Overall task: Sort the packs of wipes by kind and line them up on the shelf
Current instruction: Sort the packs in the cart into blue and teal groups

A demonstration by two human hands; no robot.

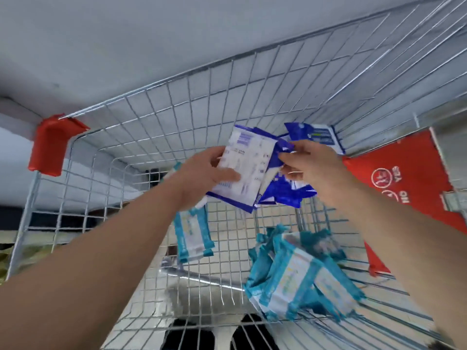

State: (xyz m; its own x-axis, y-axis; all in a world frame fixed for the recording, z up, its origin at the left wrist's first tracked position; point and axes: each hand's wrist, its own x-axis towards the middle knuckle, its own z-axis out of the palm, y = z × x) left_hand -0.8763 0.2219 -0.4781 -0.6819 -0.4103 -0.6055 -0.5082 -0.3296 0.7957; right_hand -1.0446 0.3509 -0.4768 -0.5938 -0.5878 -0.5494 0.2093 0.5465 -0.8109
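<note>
A wire cart [177,102] carried the goods. A teal heap [303,279] lay on its mesh floor, right. One teal pack [193,236] lay apart, left.

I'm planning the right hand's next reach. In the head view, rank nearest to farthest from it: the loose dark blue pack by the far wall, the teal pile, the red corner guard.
1. Loose dark blue pack, just beyond the right hand, against the cart's far wall.
2. Teal pile, below it on the cart floor.
3. Red corner guard, on the cart's far-left corner.

Two hands [202,174] [312,168], one cart [177,109], many packs [303,274]
</note>
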